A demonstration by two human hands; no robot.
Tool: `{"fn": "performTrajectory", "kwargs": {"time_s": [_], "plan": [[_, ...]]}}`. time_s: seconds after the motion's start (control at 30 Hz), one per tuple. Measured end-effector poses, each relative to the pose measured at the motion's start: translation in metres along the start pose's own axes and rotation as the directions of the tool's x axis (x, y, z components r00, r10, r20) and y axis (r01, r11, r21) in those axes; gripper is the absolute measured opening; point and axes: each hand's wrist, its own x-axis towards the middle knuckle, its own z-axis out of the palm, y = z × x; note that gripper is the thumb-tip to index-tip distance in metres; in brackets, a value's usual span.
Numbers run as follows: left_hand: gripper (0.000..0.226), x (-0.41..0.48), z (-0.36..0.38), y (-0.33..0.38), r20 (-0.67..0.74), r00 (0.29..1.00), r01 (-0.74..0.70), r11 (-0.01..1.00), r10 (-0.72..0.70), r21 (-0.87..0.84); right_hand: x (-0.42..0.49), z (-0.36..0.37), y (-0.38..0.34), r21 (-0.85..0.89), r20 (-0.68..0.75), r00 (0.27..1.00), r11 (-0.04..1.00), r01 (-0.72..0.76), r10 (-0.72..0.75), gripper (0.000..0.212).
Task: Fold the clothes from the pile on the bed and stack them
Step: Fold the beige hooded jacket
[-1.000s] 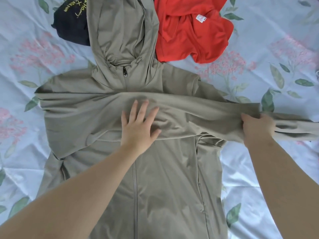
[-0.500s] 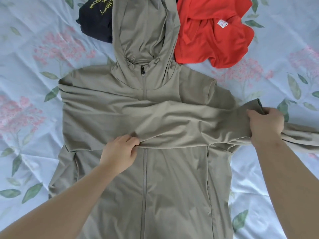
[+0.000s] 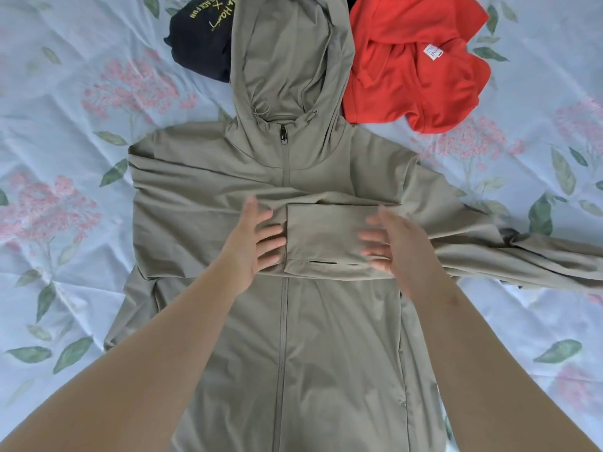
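**A:** Olive jacket [image 3: 326, 353] lies face up in the middle of the bed [image 3: 65, 288], zip closed, hood [image 3: 287, 60] pointing away. What's different from a second ago?

**B:** The sleeve drawn across the chest ran on past the far side seam, with the right hand pinching its end. Now that end is doubled back. The cuff [image 3: 326, 236] lies flat on the chest, inside the jacket's outline.

**A:** And the hands?

**B:** Both have let go. The left hand [image 3: 257, 239] rests with fingers spread and straight at the cuff's left edge; half a second ago it was curled on the sleeve's lower edge. The right hand [image 3: 394, 246] is blurred, but its fingers look straight, lying on the cuff's other end. Neither grips anything.

**A:** So one side is done?

**B:** I'd judge so. That sleeve is tucked in and probably needs only smoothing. The other sleeve [image 3: 522, 259] is stretched out over the sheet to the picture's edge, so it likely comes next, then the hood and the body.

**A:** The rest of the pile?

**B:** A red garment [image 3: 417, 66] and a navy garment [image 3: 199, 40] lie bunched on either side of the hood. No stack is in view, so the task looks to be at an early stage.
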Motion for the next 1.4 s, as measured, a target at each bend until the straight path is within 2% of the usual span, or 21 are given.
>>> {"fn": "performTrajectory", "kwargs": {"time_s": [0.1,0.2,0.27,0.33,0.4,0.47,0.53,0.6,0.67,0.73,0.8,0.87,0.97,1.0,1.07,1.13,1.17,1.23,1.27,1.33,1.4], "plan": [[0.050,0.005,0.014,-0.012,-0.078,0.987,-0.105,0.940,0.138,0.326,0.004,-0.012,0.028,0.103,-0.246,0.966,0.993,-0.054,0.078,0.010],[0.038,0.007,0.030,-0.021,-0.064,0.908,-0.268,0.691,0.415,0.671,0.002,-0.026,0.052,0.086,-0.331,0.938,0.993,-0.075,0.100,0.015],[0.032,0.011,0.035,-0.025,-0.017,0.877,-0.300,0.575,0.481,0.761,0.001,-0.035,0.066,0.041,-0.435,0.896,0.996,-0.080,0.090,0.013],[0.040,0.011,0.038,-0.026,-0.046,0.855,-0.286,0.544,0.516,0.789,0.002,-0.047,0.078,0.010,-0.546,0.834,0.996,-0.088,0.079,0.009],[0.057,0.006,0.042,-0.030,-0.007,0.771,-0.305,0.380,0.636,0.873,0.005,-0.058,0.084,0.053,-0.638,0.762,0.993,-0.105,0.115,0.023],[0.062,0.001,0.047,-0.034,0.174,0.629,-0.416,0.139,0.758,0.899,0.008,-0.065,0.084,0.117,-0.663,0.730,0.986,-0.121,0.168,0.052],[0.061,-0.001,0.057,-0.038,0.402,0.572,-0.532,-0.050,0.715,0.845,0.018,-0.068,0.081,0.053,-0.656,0.744,0.992,-0.116,0.123,0.060],[0.063,0.005,0.071,-0.047,0.561,0.629,-0.552,-0.199,0.539,0.810,0.029,-0.072,0.076,-0.002,-0.640,0.768,0.999,-0.043,0.032,0.036],[0.065,0.013,0.082,-0.056,0.578,0.714,-0.500,-0.289,0.396,0.816,0.036,-0.082,0.070,0.113,-0.670,0.741,0.993,0.037,0.049,0.018],[0.066,0.017,0.090,-0.062,0.538,0.762,-0.440,-0.321,0.360,0.838,0.035,-0.101,0.069,0.291,-0.699,0.702,0.951,0.105,0.136,0.012],[0.066,0.017,0.100,-0.067,0.528,0.759,-0.413,-0.346,0.381,0.843,0.033,-0.120,0.073,0.439,-0.684,0.697,0.884,0.159,0.215,0.018],[0.066,0.015,0.113,-0.070,0.518,0.760,-0.388,-0.366,0.392,0.846,0.031,-0.133,0.077,0.537,-0.634,0.734,0.822,0.190,0.245,0.021],[0.065,0.009,0.133,-0.074,0.429,0.788,-0.308,-0.320,0.441,0.896,0.024,-0.146,0.076,0.686,-0.496,0.816,0.710,0.158,0.298,0.004],[0.066,0.004,0.141,-0.076,0.415,0.758,-0.304,-0.289,0.504,0.908,0.022,-0.155,0.078,0.722,-0.477,0.813,0.676,0.146,0.334,0.015],[0.066,-0.005,0.156,-0.084,0.422,0.652,-0.348,-0.246,0.631,0.905,0.018,-0.177,0.081,0.769,-0.497,0.752,0.622,0.149,0.433,0.033],[0.065,-0.009,0.174,-0.091,0.459,0.670,-0.381,-0.261,0.583,0.887,0.017,-0.205,0.083,0.749,-0.570,0.638,0.647,0.145,0.517,0.055],[0.064,-0.008,0.182,-0.094,0.446,0.737,-0.349,-0.279,0.508,0.895,0.017,-0.219,0.084,0.718,-0.600,0.626,0.681,0.147,0.498,0.064],[0.062,-0.006,0.196,-0.098,0.335,0.849,-0.220,-0.302,0.409,0.928,0.020,-0.241,0.081,0.689,-0.585,0.718,0.697,0.198,0.375,0.070],[0.060,-0.006,0.203,-0.098,0.285,0.865,-0.175,-0.284,0.414,0.943,0.021,-0.250,0.077,0.690,-0.561,0.764,0.689,0.221,0.318,0.064],[0.056,-0.014,0.216,-0.099,0.242,0.840,-0.170,-0.188,0.486,0.967,0.023,-0.267,0.066,0.703,-0.522,0.816,0.667,0.246,0.249,0.037],[0.046,-0.025,0.228,-0.095,0.250,0.757,-0.302,-0.016,0.603,0.953,0.022,-0.275,0.054,0.645,-0.554,0.823,0.690,0.328,0.126,0.024]]}}
